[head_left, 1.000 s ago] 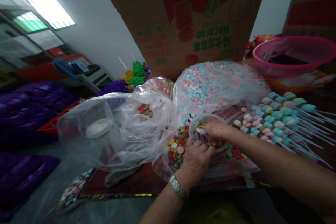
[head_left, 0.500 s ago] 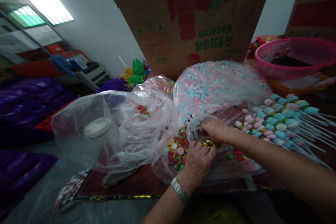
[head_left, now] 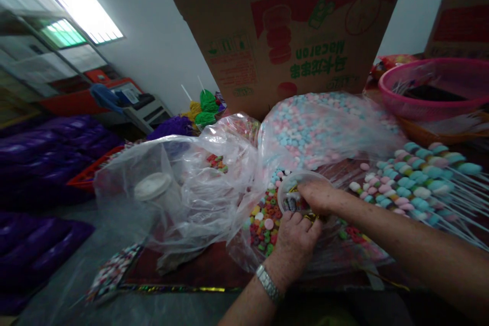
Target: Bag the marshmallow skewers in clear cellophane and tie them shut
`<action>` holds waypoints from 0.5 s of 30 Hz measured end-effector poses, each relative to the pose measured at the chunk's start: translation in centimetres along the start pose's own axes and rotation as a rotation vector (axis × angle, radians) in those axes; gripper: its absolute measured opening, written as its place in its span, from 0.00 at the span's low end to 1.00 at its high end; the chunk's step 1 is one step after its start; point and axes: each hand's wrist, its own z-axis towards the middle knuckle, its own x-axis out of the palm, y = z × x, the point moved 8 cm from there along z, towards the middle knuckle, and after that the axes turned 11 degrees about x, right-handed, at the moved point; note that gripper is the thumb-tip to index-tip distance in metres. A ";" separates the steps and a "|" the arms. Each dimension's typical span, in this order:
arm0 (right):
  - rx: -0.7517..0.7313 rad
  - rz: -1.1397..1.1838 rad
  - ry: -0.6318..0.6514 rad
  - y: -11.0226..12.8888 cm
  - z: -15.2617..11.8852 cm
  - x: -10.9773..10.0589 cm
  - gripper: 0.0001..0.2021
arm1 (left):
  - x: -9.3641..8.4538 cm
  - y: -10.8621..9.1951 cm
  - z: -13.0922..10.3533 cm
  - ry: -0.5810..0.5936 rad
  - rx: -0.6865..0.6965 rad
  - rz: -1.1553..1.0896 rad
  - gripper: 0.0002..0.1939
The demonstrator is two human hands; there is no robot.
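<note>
A round clear plastic tub (head_left: 281, 194) lies tilted among the candy, with gold twist ties (head_left: 293, 189) inside it. My left hand (head_left: 298, 237), with a metal watch at the wrist, has its fingers over the tub's near rim. From the right, my right hand (head_left: 316, 194) reaches into the tub; its fingertips are hidden, and what they touch is unclear. Left of the tub lie colourful ring candies (head_left: 263, 226) on clear plastic. Skewers of pastel marshmallows (head_left: 416, 183) rest to the right.
A large bag of pink and blue marshmallows (head_left: 305, 127) stands behind the tub. An open clear bag (head_left: 206, 204) spreads at left with a white lid (head_left: 153, 186). A cardboard box (head_left: 282, 35) rises behind; a pink basket (head_left: 431, 104) sits at back right.
The whole view has shifted slightly, so things appear further right and lower. My right hand remains in the tub, slightly turned, and more gold ties show beside its fingers.
</note>
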 end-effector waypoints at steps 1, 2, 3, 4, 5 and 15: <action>0.013 -0.006 0.025 0.0 0.1 0.1 0.14 | 0.0 0.0 0.0 -0.002 0.001 -0.001 0.07; 0.027 -0.011 0.057 -0.1 0.2 0.3 0.13 | -0.1 0.0 0.0 -0.003 0.004 -0.002 0.07; 0.041 -0.015 0.093 -0.1 0.3 0.5 0.12 | 0.0 -0.1 0.0 -0.001 0.006 -0.004 0.07; 0.055 -0.016 0.130 -0.1 0.4 0.7 0.11 | 0.1 -0.1 0.0 0.000 0.007 -0.005 0.07; 0.065 -0.013 0.164 -0.2 0.5 0.8 0.10 | 0.1 -0.1 -0.1 -0.001 0.008 -0.004 0.07; 0.026 0.230 0.087 -0.8 0.1 -0.7 0.07 | 0.2 -0.2 -0.2 -0.038 -0.003 0.004 0.06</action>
